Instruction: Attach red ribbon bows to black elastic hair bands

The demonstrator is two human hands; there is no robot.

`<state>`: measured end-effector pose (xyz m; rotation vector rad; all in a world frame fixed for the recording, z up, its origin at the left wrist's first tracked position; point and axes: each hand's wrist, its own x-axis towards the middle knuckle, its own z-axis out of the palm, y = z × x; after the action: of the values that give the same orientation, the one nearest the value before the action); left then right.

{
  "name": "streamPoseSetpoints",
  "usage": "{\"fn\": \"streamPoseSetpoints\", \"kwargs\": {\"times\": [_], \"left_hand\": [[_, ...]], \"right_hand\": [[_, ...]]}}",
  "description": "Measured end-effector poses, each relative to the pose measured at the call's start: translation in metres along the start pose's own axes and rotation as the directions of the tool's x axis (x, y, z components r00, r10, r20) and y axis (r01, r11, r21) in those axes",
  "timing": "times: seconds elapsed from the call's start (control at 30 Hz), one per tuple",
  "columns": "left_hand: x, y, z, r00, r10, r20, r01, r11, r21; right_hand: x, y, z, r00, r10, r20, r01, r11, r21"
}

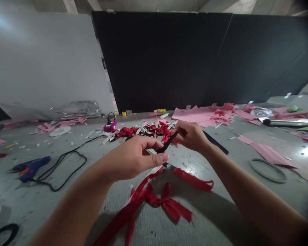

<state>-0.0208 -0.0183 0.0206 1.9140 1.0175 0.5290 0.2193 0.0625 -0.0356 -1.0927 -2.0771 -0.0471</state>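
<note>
A short black ribbon [167, 142] is stretched between my two hands above the table. My left hand [136, 158] pinches its lower left end between thumb and fingers, beside a bit of white material. The upper right end is held in the closed fingers of my right hand [191, 136]. Below them lie red ribbons [133, 205], a red bow [166, 201] and a folded red strip [195, 180]. Behind my hands is a pile of red, white and black bows [143, 130].
A blue glue gun [32, 168] with a black cord lies at the left, near a purple object [110, 123]. Pink paper [195, 115] and a yellow tube [159, 110] lie along the black panel [164, 61]. A grey ring [267, 170] is at the right.
</note>
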Motion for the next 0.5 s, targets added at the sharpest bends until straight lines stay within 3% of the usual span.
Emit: {"fn": "streamPoseSetpoints", "kwargs": {"times": [0.2, 0.33, 0.5], "left_hand": [[-0.011, 0.016, 0.013, 0.996, -0.045, -0.074, 0.057, 0.985, 0.161], [-0.020, 0.029, 0.028, 0.982, 0.062, -0.180, -0.005, 0.954, 0.299], [-0.027, 0.041, 0.049, 0.977, 0.168, -0.135, -0.106, 0.921, 0.375]], "right_hand": [[-0.006, 0.057, -0.016, 0.999, 0.010, -0.037, -0.015, 0.992, -0.121], [-0.014, 0.088, -0.029, 0.998, 0.049, -0.043, -0.055, 0.989, -0.135], [-0.023, 0.110, -0.032, 0.998, 0.059, 0.003, -0.058, 0.988, -0.142]]}}
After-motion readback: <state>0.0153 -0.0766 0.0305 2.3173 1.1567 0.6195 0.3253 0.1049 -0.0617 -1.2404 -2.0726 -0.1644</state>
